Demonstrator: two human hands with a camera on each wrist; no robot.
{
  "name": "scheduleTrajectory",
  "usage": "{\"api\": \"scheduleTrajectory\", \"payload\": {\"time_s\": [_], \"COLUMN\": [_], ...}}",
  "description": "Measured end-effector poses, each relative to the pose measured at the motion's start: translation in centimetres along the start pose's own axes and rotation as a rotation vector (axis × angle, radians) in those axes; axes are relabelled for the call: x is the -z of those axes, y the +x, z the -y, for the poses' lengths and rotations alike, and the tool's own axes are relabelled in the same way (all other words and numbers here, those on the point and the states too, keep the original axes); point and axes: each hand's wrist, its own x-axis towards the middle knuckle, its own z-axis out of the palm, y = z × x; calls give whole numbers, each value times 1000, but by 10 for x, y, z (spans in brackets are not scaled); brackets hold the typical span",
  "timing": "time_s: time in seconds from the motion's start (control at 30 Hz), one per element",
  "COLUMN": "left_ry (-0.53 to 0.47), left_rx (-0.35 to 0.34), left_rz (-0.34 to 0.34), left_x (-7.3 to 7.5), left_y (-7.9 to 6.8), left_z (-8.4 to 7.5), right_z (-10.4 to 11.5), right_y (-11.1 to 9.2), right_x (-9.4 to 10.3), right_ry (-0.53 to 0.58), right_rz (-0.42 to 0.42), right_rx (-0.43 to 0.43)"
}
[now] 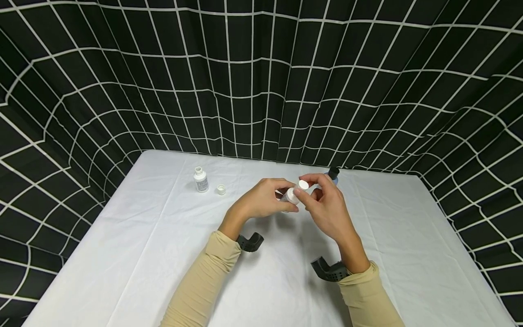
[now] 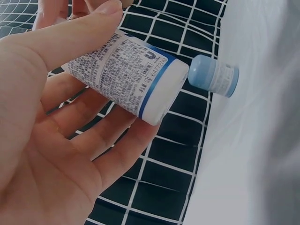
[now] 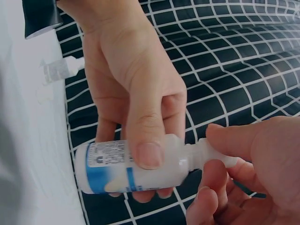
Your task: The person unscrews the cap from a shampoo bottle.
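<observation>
My left hand (image 1: pixel 266 198) grips a small white bottle (image 3: pixel 154 164) with a blue-edged printed label, thumb on one side and fingers on the other. The bottle is tilted above the table, its neck toward my right hand (image 1: pixel 327 204). Thumb and fingers of that right hand pinch a white cap (image 1: pixel 303 185) at the bottle's mouth. Part of the narrow neck shows between cap and shoulder in the right wrist view. Beyond the right hand stands a blue bottle (image 2: pixel 213 75), partly hidden by it in the head view.
Another white bottle (image 1: pixel 201 181) stands uncapped at the back left of the white-covered table (image 1: pixel 163 254). Beside it lies a white cap (image 1: pixel 221 190), hollow side up. A black curtain (image 1: pixel 261 81) with white grid lines surrounds the table's back and sides.
</observation>
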Motion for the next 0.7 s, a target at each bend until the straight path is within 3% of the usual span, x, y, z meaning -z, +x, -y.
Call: {"api": "scheduleTrajectory", "payload": {"time_s": [0.17, 0.3, 0.5, 0.7], "left_ry": [-15, -28, -62, -68], "left_rx": [20, 22, 18, -29], "left_rz": [-5, -53, -226, -386], "left_x": [1, 4, 9, 11], "left_y": [-1, -1, -2, -2], "left_z": [0, 1, 1, 4], "right_z": [0, 1, 2, 2], "right_y": [0, 0, 0, -2], "right_x": [1, -1, -2, -8], "right_ry": [59, 94, 72, 46], "right_rz": [-65, -103, -82, -35], "right_rx": [7, -2, -4, -25]}}
